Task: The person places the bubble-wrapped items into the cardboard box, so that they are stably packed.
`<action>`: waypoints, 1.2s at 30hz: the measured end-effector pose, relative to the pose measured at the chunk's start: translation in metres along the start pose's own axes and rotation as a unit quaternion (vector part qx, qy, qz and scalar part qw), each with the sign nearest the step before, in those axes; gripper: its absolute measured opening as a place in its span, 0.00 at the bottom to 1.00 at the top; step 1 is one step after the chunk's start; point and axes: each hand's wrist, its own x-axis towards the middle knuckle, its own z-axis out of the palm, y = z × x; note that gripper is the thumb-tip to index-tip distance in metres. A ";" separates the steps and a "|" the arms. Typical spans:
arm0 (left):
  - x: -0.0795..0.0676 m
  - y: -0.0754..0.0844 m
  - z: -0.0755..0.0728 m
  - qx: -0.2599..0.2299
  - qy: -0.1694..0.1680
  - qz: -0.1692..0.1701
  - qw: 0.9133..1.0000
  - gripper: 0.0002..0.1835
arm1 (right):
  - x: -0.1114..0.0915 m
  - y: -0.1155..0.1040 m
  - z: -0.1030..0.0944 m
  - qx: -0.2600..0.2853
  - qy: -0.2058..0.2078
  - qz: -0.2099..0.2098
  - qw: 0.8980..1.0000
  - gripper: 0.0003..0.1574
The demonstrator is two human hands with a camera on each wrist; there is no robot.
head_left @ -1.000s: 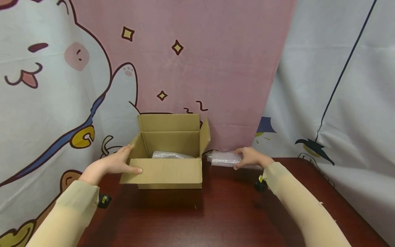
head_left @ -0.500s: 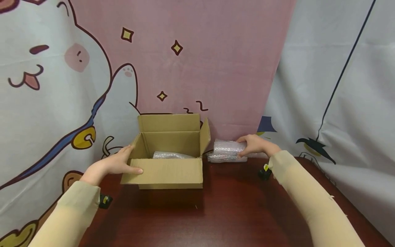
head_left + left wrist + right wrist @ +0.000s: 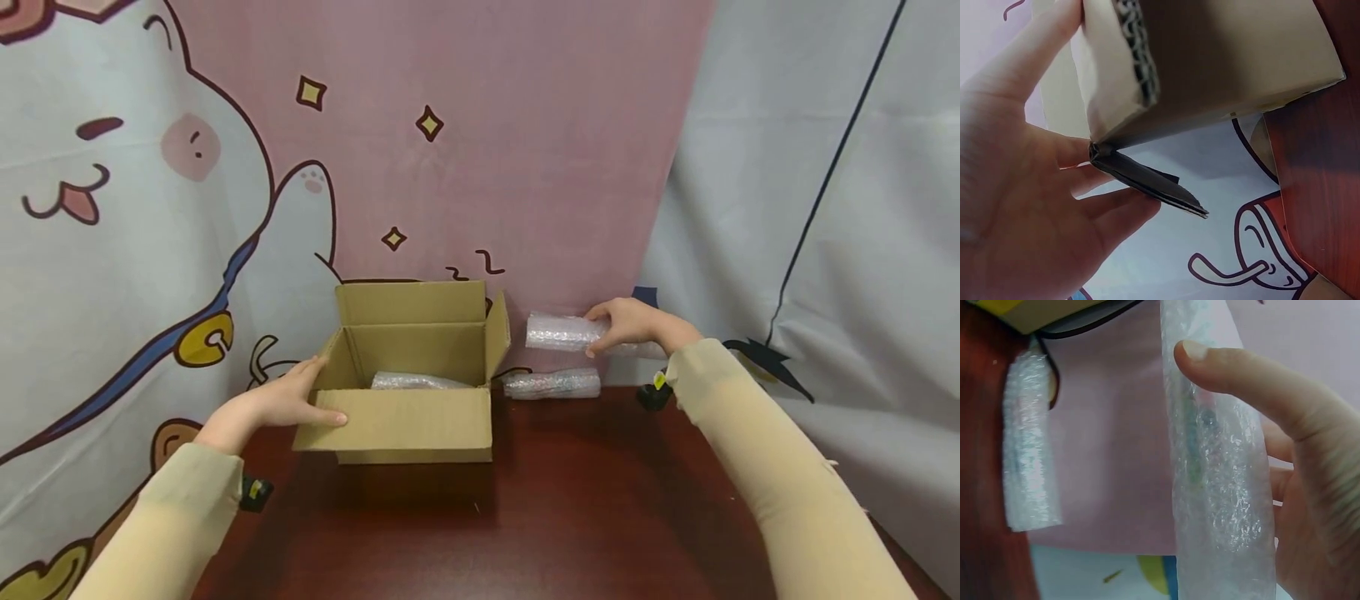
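Showing: three wrapped bundles [image 3: 558,332], one box [image 3: 408,423]

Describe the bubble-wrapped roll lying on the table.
Find the open cardboard box on the dark red table. Just right of it lies the bubble-wrapped roll. It is the only wrapped piece outside the box and unheld.

cream sleeves [image 3: 772,479], black yellow-marked wrist cameras [image 3: 654,395]

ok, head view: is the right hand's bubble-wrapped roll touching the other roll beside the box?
No, pink backdrop shows between the held bubble-wrapped roll, in the right hand, and the lower bubble-wrapped roll on the table.
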 end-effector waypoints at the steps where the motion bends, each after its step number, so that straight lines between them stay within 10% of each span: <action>1: 0.000 -0.001 0.000 -0.002 0.001 0.003 1.000 0.63 | -0.001 -0.001 -0.004 -0.001 0.003 0.001 1.000 0.46; 36: -0.003 0.000 -0.010 0.039 -0.023 -0.001 0.999 0.60 | 0.004 -0.060 -0.098 -0.007 0.016 0.014 1.000 0.46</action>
